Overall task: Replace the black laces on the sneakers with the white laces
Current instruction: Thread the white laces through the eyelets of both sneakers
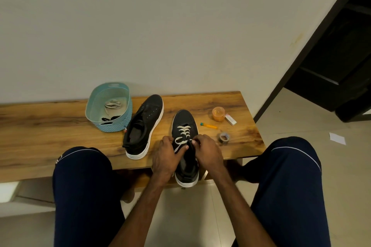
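Two black sneakers with white soles stand on a wooden bench (40, 126). The right sneaker (184, 120) has a white lace (183, 130) threaded through its front eyelets, its heel hanging over the bench's near edge. My left hand (165, 156) and my right hand (208, 152) grip the sneaker's upper part, each pinching a stretch of the white lace near the tongue. The left sneaker (144, 126) lies beside it with bare eyelets and no lace. A second white lace (112, 104) and black laces (107, 119) lie in a light blue basket (120, 124).
At the bench's right end lie a small orange cup (218, 113), a small white box (230, 119), a yellow pen with a green cap (208, 125) and a roll of tape (223, 137). My knees flank the bench. A dark doorway stands at the right.
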A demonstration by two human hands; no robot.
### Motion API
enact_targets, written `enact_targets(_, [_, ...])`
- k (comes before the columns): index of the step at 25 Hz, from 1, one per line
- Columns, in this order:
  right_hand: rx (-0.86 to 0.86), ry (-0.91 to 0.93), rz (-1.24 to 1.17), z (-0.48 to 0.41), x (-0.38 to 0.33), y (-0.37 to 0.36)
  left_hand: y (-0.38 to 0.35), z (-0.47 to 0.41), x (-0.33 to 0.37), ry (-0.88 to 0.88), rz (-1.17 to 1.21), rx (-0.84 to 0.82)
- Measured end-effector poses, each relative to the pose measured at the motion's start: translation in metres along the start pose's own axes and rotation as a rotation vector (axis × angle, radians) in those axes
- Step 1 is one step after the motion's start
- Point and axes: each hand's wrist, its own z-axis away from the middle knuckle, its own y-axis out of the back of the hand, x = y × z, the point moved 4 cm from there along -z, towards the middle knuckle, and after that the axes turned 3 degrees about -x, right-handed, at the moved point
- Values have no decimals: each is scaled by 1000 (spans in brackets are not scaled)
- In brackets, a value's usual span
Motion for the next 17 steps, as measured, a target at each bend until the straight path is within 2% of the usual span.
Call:
enact_targets(2, [68, -29, -24, 1, -2, 0, 2, 1, 1, -3, -45, 31])
enact_targets(3, [79, -51, -110, 0, 0, 4, 2, 1, 2, -2, -60, 38])
enact_targets(5, [46, -125, -548, 2, 5, 24, 0, 2, 4, 9, -71, 30])
enact_targets(7, [-110, -139, -991, 13, 5, 45, -1, 3, 8, 19, -67, 27])
enact_targets(8, [-154, -109, -1075, 18, 4, 57, -1, 4, 10, 16, -78, 31])
enact_targets(10, [-98, -62, -918, 21, 8, 75, 0, 6, 16, 6, -124, 45])
enact_targets(12, [3, -141, -583, 19, 16, 77, 4, 9, 18, 19, -183, 22])
enact_targets(14, [-49, -261, -277, 23, 21, 64, 6, 8, 14, 49, -224, -53])
enact_targets(15, [-107, -301, -202, 26, 21, 55, 8, 7, 10, 72, -217, -106])
enact_targets(17, [-164, -312, -256, 26, 18, 44, 15, 3, 6, 108, -45, -244])
